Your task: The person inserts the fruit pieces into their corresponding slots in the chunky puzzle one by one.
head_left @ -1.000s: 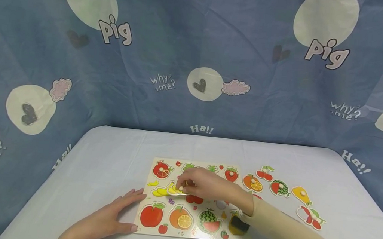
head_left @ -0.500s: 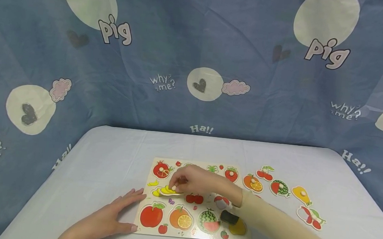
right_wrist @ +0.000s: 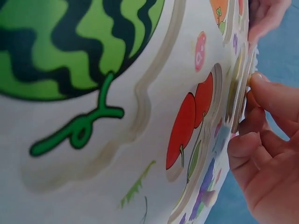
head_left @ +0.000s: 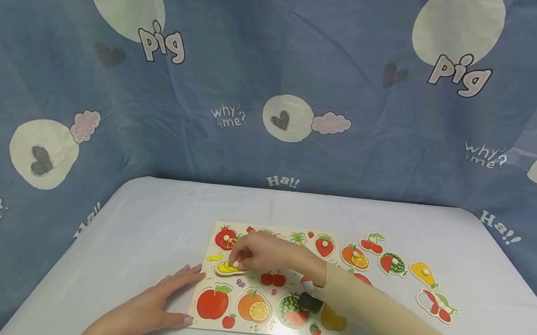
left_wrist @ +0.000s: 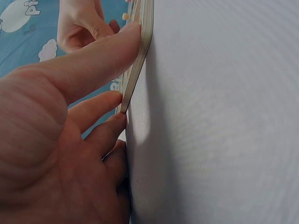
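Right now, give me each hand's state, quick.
Left hand: open, touching the left edge of the puzzle board.
Right hand: closed, pinching the banana piece by its knob.

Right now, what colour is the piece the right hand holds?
Yellow; the banana piece shows best in the head view.

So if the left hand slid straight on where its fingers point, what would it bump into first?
Likely the fruit puzzle board: the left hand has its fingertips right at the board's edge, though depth leaves unclear which fingers touch.
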Available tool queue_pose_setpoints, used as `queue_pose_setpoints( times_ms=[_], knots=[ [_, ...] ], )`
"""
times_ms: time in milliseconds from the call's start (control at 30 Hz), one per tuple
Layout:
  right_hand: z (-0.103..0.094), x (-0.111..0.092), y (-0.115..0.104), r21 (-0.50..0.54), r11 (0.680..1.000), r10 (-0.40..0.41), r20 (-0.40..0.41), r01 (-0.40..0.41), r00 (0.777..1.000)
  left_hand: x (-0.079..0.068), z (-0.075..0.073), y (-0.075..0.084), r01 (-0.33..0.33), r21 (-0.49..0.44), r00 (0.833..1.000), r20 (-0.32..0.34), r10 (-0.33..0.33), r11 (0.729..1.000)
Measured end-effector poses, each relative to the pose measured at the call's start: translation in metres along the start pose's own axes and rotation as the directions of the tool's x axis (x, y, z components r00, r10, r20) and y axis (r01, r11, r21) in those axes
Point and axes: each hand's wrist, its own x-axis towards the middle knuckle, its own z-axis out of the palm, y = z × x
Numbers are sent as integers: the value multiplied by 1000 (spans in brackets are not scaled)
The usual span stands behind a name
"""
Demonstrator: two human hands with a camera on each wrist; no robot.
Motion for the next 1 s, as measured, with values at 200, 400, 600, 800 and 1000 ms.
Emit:
queue_pose_setpoints(
  times_ms=[200, 400, 600, 800, 1000],
  knots=[
    [3, 4, 0, -17, 1000, -6, 10, 6, 1000, 0, 1, 1, 9, 2, 1000, -10, -9, 1000],
    [5, 8, -2, -24, 1000, -1, 14, 2, 1000, 0, 0, 1, -5, -3, 1000, -3, 5, 1000],
    [8, 11, -2, -32, 999, 19, 22, -19, 1000, 0, 0, 0, -18, 1, 1000, 0, 18, 1000],
    [9, 12, -2, -22, 999, 28, 25, -28, 999, 0, 0, 1, 4, -3, 1000, 2, -4, 1000],
    [8, 10, -3, -20, 999, 45, 18, -44, 999, 1, 1, 0, 12, 3, 1000, 1, -12, 1000]
  ],
)
